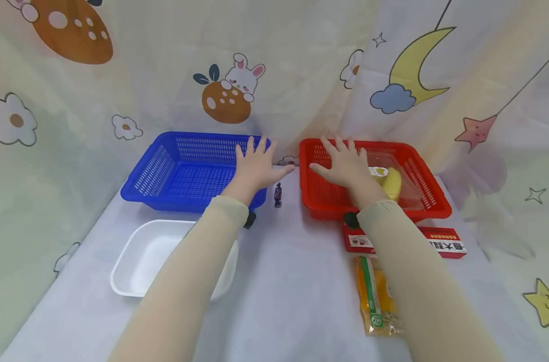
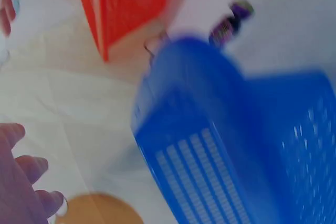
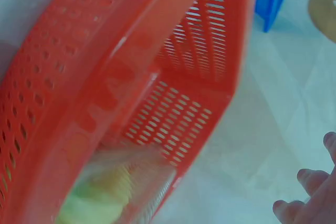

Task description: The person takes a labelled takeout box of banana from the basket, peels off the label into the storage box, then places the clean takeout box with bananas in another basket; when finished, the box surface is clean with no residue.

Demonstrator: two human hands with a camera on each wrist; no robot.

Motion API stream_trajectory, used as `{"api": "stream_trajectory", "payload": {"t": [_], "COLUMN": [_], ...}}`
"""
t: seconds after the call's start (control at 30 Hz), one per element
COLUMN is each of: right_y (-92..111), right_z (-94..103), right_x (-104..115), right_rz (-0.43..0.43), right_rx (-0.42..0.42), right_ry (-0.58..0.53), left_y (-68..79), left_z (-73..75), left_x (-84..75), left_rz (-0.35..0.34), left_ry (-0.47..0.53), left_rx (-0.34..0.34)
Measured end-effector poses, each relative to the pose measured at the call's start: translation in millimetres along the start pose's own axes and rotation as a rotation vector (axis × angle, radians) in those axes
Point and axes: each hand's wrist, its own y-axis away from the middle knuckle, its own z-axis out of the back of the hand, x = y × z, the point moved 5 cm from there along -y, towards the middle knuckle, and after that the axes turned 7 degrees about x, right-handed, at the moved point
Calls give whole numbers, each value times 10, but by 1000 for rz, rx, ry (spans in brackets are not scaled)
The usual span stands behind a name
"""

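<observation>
Both hands reach forward with fingers spread, holding nothing. My left hand point(image 1: 255, 168) is above the right end of a blue plastic basket point(image 1: 140, 188), whose visible inside is bare mesh. Over the left part of a red plastic basket point(image 1: 308, 193) hovers my right hand point(image 1: 346, 167). Inside the red basket lie a yellow item point(image 1: 393, 184) and a clear plastic package point(image 1: 410, 188); the forearm hides part of them. Between the baskets, a small dark-wrapped candy point(image 1: 278, 195) lies on the table, its purple wrapper point(image 2: 224, 30) showing in the left wrist view.
A white tray point(image 1: 125, 266) sits at front left, partly behind the left forearm. Under the right forearm lie a red box point(image 1: 444, 241) with printed lettering and an orange-and-green packet point(image 1: 371, 296). A patterned curtain point(image 1: 301, 65) hangs behind the baskets.
</observation>
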Motion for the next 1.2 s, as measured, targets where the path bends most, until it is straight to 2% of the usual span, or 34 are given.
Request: {"api": "stream_trajectory", "payload": {"t": [0.17, 0.3, 0.47, 0.57, 0.73, 0.83, 0.93, 1.07, 1.2], "right_y": [246, 439, 583, 644, 731, 779, 818, 864, 892], "right_z": [81, 172, 219, 211, 151, 92, 16, -87, -171], "right_x": [-310, -575, -864, -1004, -1183, -1285, -1376, -1499, -1652], "right_rz": [20, 8, -64, -93, -98, -120, -129, -117, -101], "right_rx": [-4, -18, -2, -1, -13, -2, 16, -6, -52], "right_ry": [-45, -77, -113, -117, -145, -171, -197, -234, -262], "left_y": [87, 188, 240, 253, 250, 228, 202, 167, 155], "left_z": [-217, -369, -492, -588, -819, -971, -1113, -1257, -1302], "left_x": [-346, -612, -797, -832, -821, -803, -785, -769, -781], "left_rz": [-71, -107, -105, -85, -10, 45, 81, 93, 90], "left_ry": [160, 315, 367, 404, 581, 706, 776, 816, 886], "left_rx": [9, 61, 51, 14, -26, -28, -17, -8, -11]}}
